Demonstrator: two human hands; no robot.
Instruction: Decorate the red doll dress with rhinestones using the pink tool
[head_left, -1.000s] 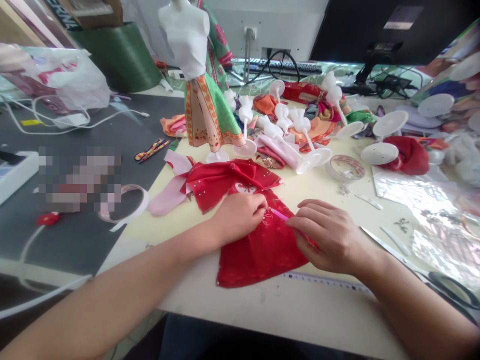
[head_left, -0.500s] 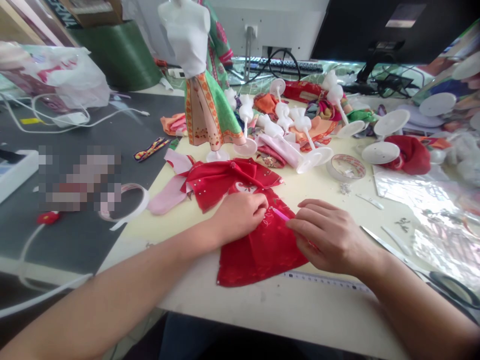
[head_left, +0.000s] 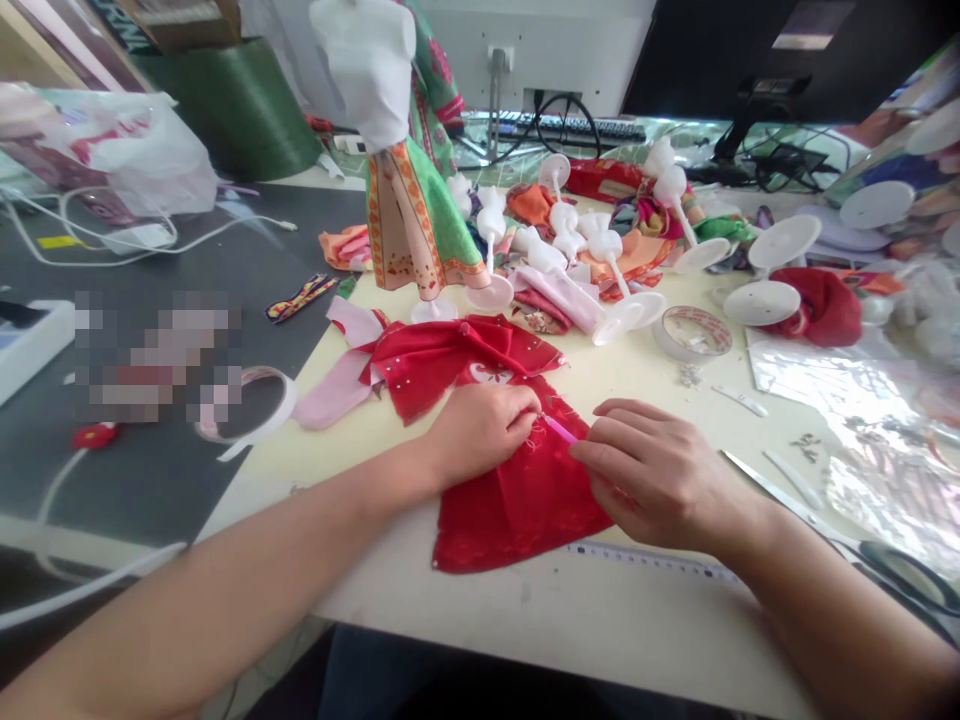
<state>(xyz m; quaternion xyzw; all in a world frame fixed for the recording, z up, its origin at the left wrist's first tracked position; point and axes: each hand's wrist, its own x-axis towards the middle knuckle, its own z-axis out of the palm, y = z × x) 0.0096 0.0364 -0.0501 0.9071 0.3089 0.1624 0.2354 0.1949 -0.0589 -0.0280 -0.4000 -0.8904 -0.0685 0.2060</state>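
Observation:
A red cloth garment (head_left: pixel 517 500) lies spread on the table, with white line marks near its middle and small pale dots on its upper part. My left hand (head_left: pixel 484 430) is on it, fingers curled and pinching at the cloth beside those marks; the fingertips are partly hidden. In my right hand (head_left: pixel 652 470) is a slim pink pen-like tool (head_left: pixel 559 430), held between thumb and fingers. Its tip points left, down at the cloth close to my left fingertips. A ruler (head_left: pixel 652 562) lies under the near right side of the garment.
Scissors (head_left: pixel 780 500) lie by my right forearm. Tape rolls (head_left: pixel 696 340) sit on both sides. Behind stand a dressed mannequin (head_left: pixel 367 70) and several small white doll stands (head_left: pixel 637 310) among fabric scraps. Monitors (head_left: pixel 757 60) are at the back; a clear plastic bag (head_left: pixel 885 450) lies right.
Almost nothing has changed. Both hands have shifted very slightly, with the pink tool's tip still at the cloth near my left fingers.

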